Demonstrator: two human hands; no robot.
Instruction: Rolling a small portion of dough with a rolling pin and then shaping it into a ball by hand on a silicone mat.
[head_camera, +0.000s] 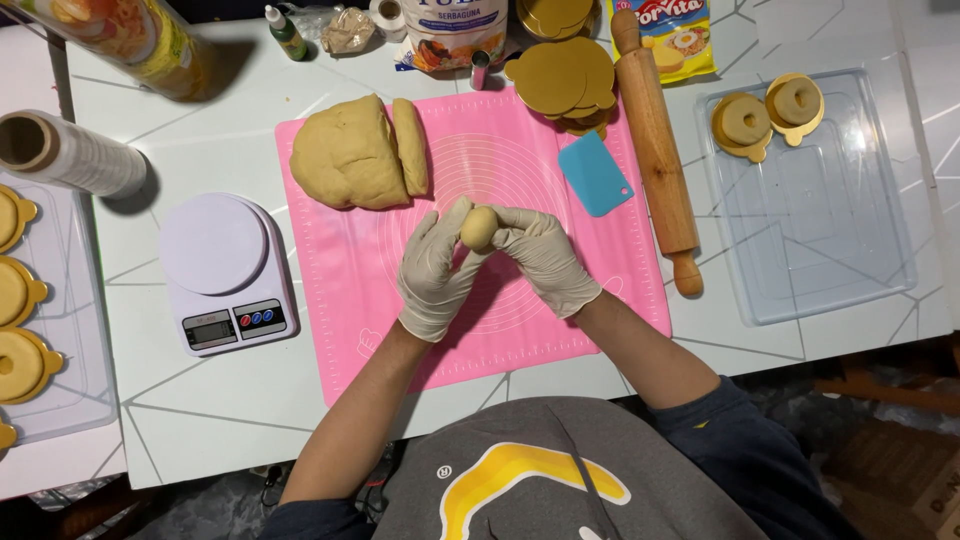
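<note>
Head view: left hand (432, 272) and right hand (545, 260), in thin white gloves, cup a smooth, tan, egg-shaped dough ball (479, 227) above the pink mat (340, 290); matte dough slab (350, 155) at mat's far-left corner.

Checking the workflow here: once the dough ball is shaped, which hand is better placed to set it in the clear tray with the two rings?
Probably the right hand: the clear tray lies on its side, past the rolling pin. Both hands cup the dough ball.

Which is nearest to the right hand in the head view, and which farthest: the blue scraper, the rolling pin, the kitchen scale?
From the right hand:
1. Blue scraper, just beyond it on the pink mat.
2. Rolling pin, to its right, off the mat.
3. Kitchen scale, far left, past the left hand.
</note>
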